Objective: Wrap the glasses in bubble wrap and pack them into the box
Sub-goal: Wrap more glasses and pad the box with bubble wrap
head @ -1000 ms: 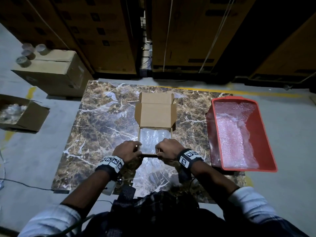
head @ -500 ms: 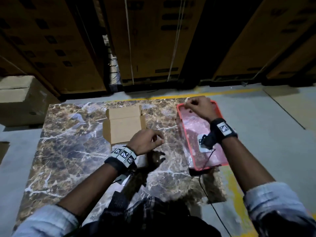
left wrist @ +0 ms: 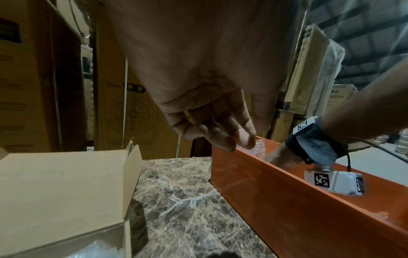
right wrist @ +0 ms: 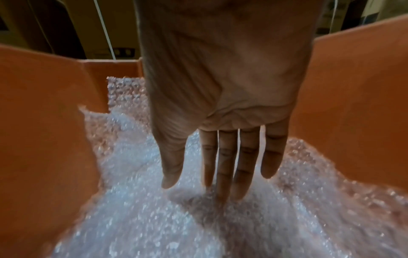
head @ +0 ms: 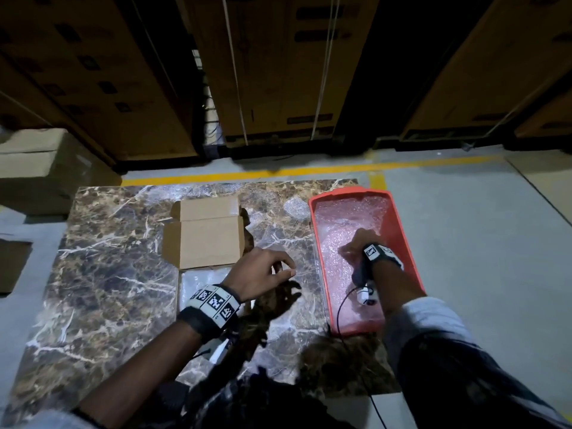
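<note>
Inside the orange plastic tray [head: 399, 230], the right hand [right wrist: 220, 108] reaches down with straight fingers, fingertips [right wrist: 240, 190] touching the clear bubble wrap [right wrist: 154, 218]. Left of the tray, the left hand [head: 260, 274] hovers, loosely curled and empty, beside the open brown cardboard box [head: 207, 239].

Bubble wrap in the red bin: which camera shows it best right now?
The right wrist view: the bubble wrap fills the frame under the right hand's straight fingers. The head view shows it smaller, inside the red bin; the left wrist view shows only a scrap above the wall.
</note>
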### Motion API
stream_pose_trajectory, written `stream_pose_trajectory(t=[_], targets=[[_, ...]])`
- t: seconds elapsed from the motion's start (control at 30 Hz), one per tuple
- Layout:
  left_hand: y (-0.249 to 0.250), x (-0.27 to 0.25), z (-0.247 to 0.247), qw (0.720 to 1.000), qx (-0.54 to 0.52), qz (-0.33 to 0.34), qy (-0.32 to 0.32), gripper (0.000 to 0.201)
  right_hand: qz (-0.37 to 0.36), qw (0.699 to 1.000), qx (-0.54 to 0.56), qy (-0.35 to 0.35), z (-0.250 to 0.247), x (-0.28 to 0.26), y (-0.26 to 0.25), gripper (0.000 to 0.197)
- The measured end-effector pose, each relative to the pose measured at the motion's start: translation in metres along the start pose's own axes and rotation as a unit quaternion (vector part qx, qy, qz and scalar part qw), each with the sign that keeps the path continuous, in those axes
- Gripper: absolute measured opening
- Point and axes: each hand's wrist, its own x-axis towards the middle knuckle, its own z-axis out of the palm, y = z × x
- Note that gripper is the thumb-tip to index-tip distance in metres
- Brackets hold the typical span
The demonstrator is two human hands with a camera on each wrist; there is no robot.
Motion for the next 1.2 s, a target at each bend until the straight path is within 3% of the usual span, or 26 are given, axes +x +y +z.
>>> stream_pose_trajectory(t=[0.17, 0.33, 0.43, 0.63, 0.73, 0.9, 0.97, 1.07, 1.2], targets=[[-0.009, -0.001, 0.013, 0.999, -0.017, -0.045, 0.001, 0.017, 0.002, 0.999, -0.030, -0.013, 0.009, 0.013, -0.009, 0.031], [-0.012, 0.001, 0.017, 0.998, -0.013, -0.057, 0.002, 0.018, -0.025, 0.998, -0.039, -0.032, 0.005, 0.021, -0.005, 0.013], [-0.012, 0.003, 0.018, 0.998, -0.022, -0.055, 0.004, 0.019, -0.062, 0.997, -0.029, -0.026, -0.003, 0.020, -0.003, 0.016], [-0.006, 0.006, 0.018, 0.998, -0.036, -0.047, 0.006, 0.018, -0.091, 0.995, 0.039, 0.004, -0.043, -0.036, -0.003, 0.016], [0.000, 0.008, 0.015, 0.997, -0.056, -0.045, 0.019, 0.021, -0.115, 0.991, 0.054, 0.051, -0.066, -0.073, -0.002, 0.021], [0.002, 0.014, 0.005, 0.991, -0.116, -0.040, 0.046, 0.050, -0.175, 0.973, 0.065, 0.137, -0.110, -0.145, -0.011, 0.020], [0.006, 0.014, -0.005, 0.978, -0.188, -0.053, 0.071, 0.072, -0.216, 0.960, 0.069, 0.167, -0.123, -0.174, -0.020, 0.021], [0.019, 0.012, -0.025, 0.936, -0.340, -0.063, 0.073, 0.095, -0.270, 0.938, 0.071, 0.203, -0.130, -0.212, -0.038, 0.021], [0.032, -0.007, -0.047, 0.878, -0.460, -0.031, 0.132, 0.073, -0.319, 0.916, 0.074, 0.230, -0.124, -0.248, -0.073, 0.020]])
